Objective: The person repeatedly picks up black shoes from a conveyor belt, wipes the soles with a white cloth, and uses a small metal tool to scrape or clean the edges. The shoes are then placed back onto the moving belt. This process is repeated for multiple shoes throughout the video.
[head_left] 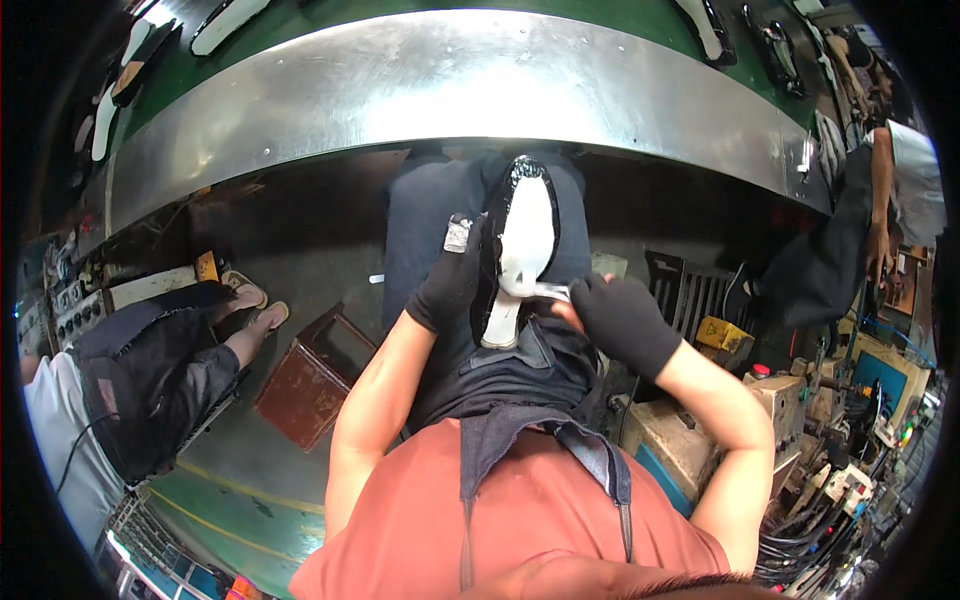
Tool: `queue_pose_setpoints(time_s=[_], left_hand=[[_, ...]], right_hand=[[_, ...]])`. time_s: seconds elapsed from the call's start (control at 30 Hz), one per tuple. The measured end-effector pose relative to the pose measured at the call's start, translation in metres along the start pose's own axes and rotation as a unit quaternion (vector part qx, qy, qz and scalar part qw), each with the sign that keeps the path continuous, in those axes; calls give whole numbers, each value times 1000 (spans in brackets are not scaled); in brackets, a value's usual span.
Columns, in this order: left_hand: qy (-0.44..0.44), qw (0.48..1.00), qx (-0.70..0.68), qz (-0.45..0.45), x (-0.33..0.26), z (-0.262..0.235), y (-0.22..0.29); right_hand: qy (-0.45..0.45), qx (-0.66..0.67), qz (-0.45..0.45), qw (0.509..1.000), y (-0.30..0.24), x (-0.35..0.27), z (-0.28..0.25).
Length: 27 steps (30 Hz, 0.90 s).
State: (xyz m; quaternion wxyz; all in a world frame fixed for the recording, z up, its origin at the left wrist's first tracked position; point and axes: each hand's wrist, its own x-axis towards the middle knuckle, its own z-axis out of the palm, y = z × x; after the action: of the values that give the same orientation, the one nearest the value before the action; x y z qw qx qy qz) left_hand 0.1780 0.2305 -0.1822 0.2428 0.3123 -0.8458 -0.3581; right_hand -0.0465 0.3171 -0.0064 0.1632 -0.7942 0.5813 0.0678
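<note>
**Shoe held over the lap below the metal-edged conveyor**

Curving across the top of the view, the green conveyor surface [640,15] ends in a broad steel rim [450,80], and several soles and shoes lie on the green belt beyond that rim. Just below the rim's near edge, over the person's dark-trousered lap, sits the black shoe [520,250] with its pale insole side facing up, toe toward the rim and heel toward the body.

Left of the shoe, the left hand [448,285], in a black glove, is closed around the shoe's side, with a small grey piece at the fingertips. Right of the shoe's heel, the gloved right hand [622,322] is clenched on a small light-coloured tool [550,291] whose tip touches the insole.

Room around the shoe is narrow: the rim lies close above the toe, and the apron [520,380] close below the heel. Left of the shoe, well apart, a rusty red box [310,375] stands on the floor beside a seated co-worker's legs [170,365]. Right of the shoe, a dark slatted crate [690,290] and crowded machinery [830,440] fill the side, with another person [900,190] near the rim's far right end.
</note>
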Motion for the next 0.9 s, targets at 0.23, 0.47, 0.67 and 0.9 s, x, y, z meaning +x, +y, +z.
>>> queue_pose_setpoints(time_s=[0.23,0.47,0.67,0.9], left_hand=[[206,900,-314,-220,21,51,28],[46,892,-387,-230,42,10,59],[-23,927,-357,-118,31,-11,55],[80,899,-396,-171,53,-8,66]], right_hand=[[10,218,100,971,9,-46,25],[82,232,-74,966,-21,-1,-48],[7,182,4,983,50,9,-13],[146,664,350,645,-13,-37,129]])
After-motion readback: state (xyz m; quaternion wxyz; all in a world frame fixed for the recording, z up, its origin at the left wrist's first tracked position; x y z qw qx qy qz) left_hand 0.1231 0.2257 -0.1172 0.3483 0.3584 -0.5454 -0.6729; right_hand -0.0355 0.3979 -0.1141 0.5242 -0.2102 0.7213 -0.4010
